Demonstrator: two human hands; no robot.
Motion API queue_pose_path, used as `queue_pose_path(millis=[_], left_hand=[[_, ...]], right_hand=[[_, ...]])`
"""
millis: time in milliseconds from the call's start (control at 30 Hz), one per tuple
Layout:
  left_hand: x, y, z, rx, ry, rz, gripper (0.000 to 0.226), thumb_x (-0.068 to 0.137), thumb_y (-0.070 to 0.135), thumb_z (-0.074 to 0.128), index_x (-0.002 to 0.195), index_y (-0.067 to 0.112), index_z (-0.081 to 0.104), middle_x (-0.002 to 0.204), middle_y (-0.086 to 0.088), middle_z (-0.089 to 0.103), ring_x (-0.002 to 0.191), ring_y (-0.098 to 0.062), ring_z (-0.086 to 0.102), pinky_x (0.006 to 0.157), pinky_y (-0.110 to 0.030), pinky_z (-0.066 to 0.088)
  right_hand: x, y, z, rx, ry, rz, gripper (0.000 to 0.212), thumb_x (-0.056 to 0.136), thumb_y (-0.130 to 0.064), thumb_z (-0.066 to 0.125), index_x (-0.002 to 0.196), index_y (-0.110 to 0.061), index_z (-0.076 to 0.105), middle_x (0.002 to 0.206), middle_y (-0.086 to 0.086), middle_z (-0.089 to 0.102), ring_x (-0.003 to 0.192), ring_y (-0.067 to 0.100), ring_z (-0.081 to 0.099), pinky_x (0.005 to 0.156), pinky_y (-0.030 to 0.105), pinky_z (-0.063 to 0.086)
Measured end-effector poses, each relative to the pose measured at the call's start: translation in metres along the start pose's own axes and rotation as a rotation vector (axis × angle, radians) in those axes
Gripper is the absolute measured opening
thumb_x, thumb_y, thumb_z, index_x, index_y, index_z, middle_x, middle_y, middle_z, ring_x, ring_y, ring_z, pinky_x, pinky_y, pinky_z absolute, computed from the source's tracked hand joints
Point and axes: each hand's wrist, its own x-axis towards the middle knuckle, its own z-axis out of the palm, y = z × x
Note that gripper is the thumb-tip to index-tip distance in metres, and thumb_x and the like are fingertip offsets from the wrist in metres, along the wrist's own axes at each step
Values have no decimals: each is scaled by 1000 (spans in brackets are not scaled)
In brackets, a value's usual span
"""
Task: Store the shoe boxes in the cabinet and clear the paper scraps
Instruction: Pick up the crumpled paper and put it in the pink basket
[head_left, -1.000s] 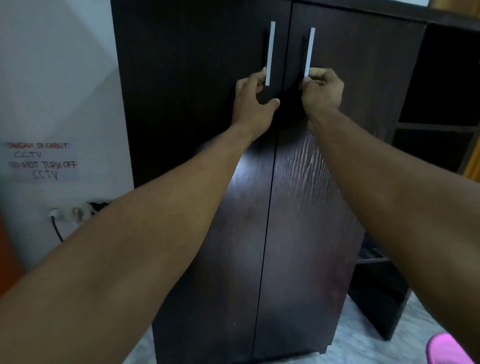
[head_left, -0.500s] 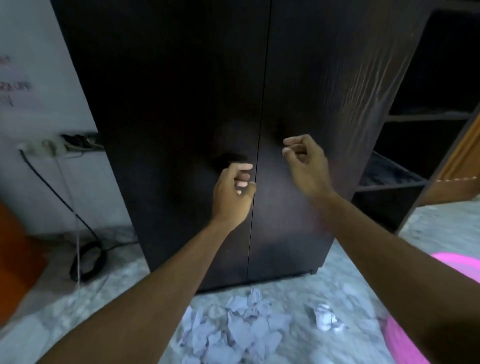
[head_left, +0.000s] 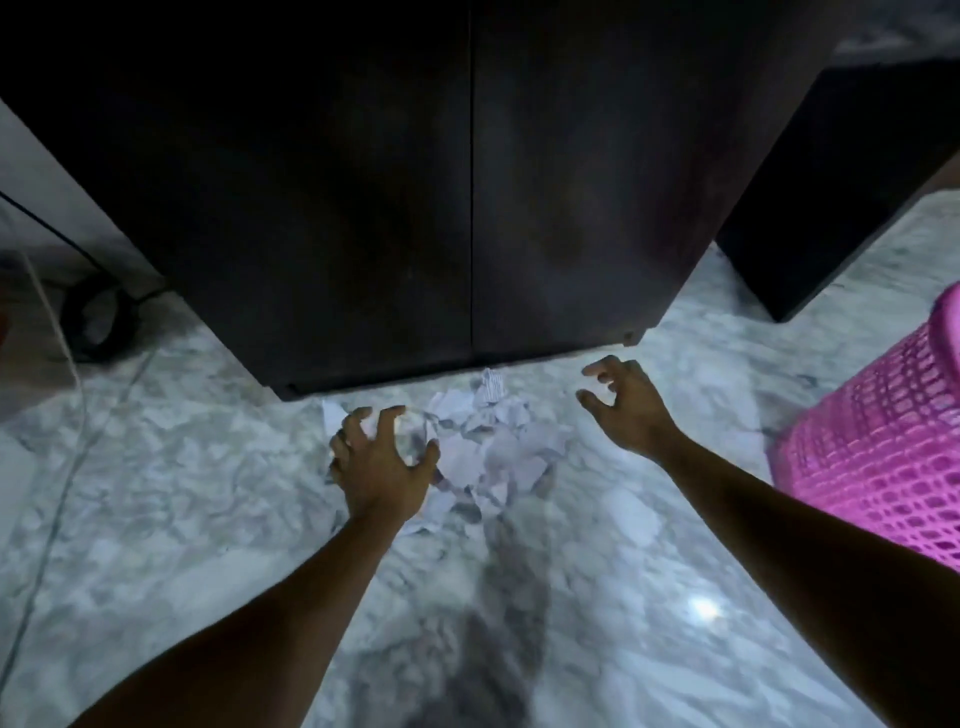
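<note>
both hands have dropped from the shut cabinet doors to the floor, left hand fingers spread over the scraps, right hand just beside them, loosely curled, empty.

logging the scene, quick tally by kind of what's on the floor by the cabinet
pile of paper scraps: 1
pink mesh basket: 1
coiled black cable: 1
dark cabinet, doors closed: 1
total: 4

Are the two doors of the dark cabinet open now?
No, both doors of the cabinet are closed, meeting at one thin seam.
</note>
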Motion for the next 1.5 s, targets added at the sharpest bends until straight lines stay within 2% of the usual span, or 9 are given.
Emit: queue_pose_path(millis=[167, 300, 433, 667, 767, 867, 933, 1167, 1500], left_hand=[[-12, -59, 42, 142, -146, -116, 113, 60, 89, 67, 155, 58, 15, 170, 1, -6, 155, -46, -2, 113, -79, 13], [-6, -67, 70, 121, -170, -71, 121, 51, 97, 60, 153, 64, 3, 171, 0, -11, 155, -48, -7, 113, -81, 11], [-9, -59, 94, 186, -176, 32, 126, 48, 102, 50, 157, 58, 4, 172, -6, -4, 155, -49, 3, 114, -79, 12], [-14, -64, 112, 264, -137, 132, 121, 53, 104, 45, 158, 51, 18, 167, -11, 11, 153, -48, 11, 116, -76, 15], [-17, -70, 116, 307, -48, 215, 115, 56, 101, 47, 154, 42, 38, 158, -12, 32, 143, -45, 32, 112, -66, 29], [-21, -71, 119, 249, 60, 263, 93, 66, 90, 57, 142, 37, 55, 143, -13, 48, 125, -38, 46, 102, -54, 42], [-25, -68, 121, 202, 129, 336, 74, 78, 80, 52, 132, 30, 64, 130, -14, 54, 113, -36, 50, 95, -51, 46], [-29, -65, 123, 65, 59, 356, 60, 74, 66, 70, 115, 23, 70, 110, -6, 52, 99, -26, 59, 71, -39, 57], [-26, -8, 96, -212, 38, 260, 30, 72, 51, 75, 84, 24, 73, 96, 7, 52, 78, -9, 60, 65, -23, 51]], right_hand=[[5, 95, 30, -28, 89, 355, 92, 69, -83, 56, 146, -35, 43, 149, 8, 49, 143, 30, 39, 112, 53, 38], [22, 108, 60, -11, 39, 369, 126, 59, -104, 37, 159, -29, 26, 162, 10, 39, 151, 33, 31, 119, 57, 32], [21, 66, 110, -64, -54, 227, 114, 67, -99, 42, 160, -40, 12, 168, 6, 27, 154, 34, 21, 120, 64, 24], [19, 10, 160, -311, -323, 26, 131, 45, -110, 37, 148, -59, -24, 169, 8, -25, 151, 50, -23, 113, 80, -6], [-1, 8, 187, -450, -301, -132, 123, 52, -110, 29, 156, -54, -6, 171, 9, -16, 152, 47, -24, 114, 77, -6], [-23, 19, 201, -394, -74, -338, 85, 75, -93, 40, 142, -42, 50, 163, 7, 34, 155, 42, 14, 119, 67, 13], [-31, 28, 207, -308, 93, -446, 62, 81, -78, 53, 121, -33, 67, 139, 4, 57, 141, 37, 41, 109, 55, 32], [-36, 32, 206, -213, 156, -507, 38, 86, -52, 61, 99, -17, 69, 103, 7, 59, 96, 29, 53, 77, 45, 45], [-39, 20, 138, 377, 191, 34, 21, 90, -33, 65, 81, -14, 67, 80, 3, 66, 71, 15, 63, 64, 29, 49]])
